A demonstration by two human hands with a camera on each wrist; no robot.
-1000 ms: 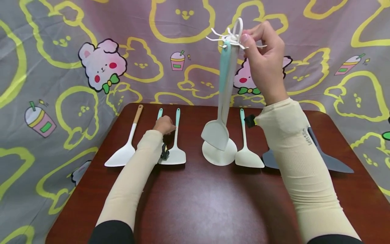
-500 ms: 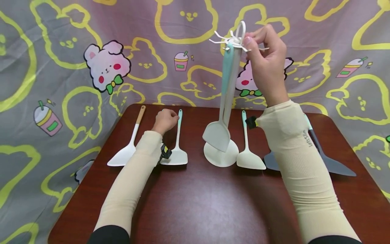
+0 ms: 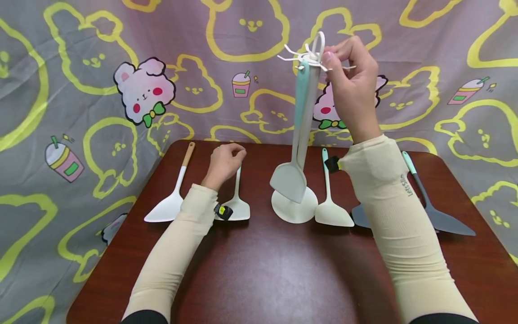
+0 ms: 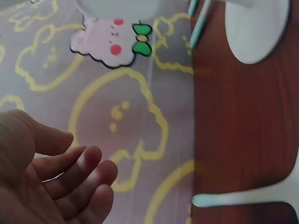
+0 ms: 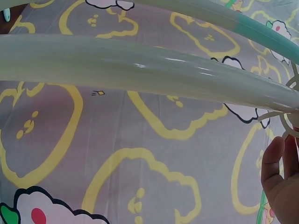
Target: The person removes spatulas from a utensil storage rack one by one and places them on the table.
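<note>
My right hand (image 3: 354,83) pinches a hook at the top of a white utensil rack (image 3: 310,94), whose post rises from a round base (image 3: 294,209) on the table. A grey-white spatula (image 3: 300,112) with a mint handle end hangs from the rack, blade down. My left hand (image 3: 225,163) is above the table's left side with loosely bent fingers and nothing between them, as the left wrist view of the same hand (image 4: 65,182) shows. Under it lies a white spatula (image 3: 235,207), its handle top hidden by the hand. A mint handle tip shows just behind the knuckles.
A white spatula (image 3: 166,207) with a wooden handle lies at the left. Right of the base lies another white one (image 3: 332,213) with a mint handle. Farther right are a dark grey spatula (image 3: 447,220) and a second dark blade (image 3: 359,216), partly behind the right sleeve.
My left hand has risen from the mint handles and moved slightly right, its fingers turning from down to rightward. The right hand keeps its hold on the rack. The view has shifted slightly.
</note>
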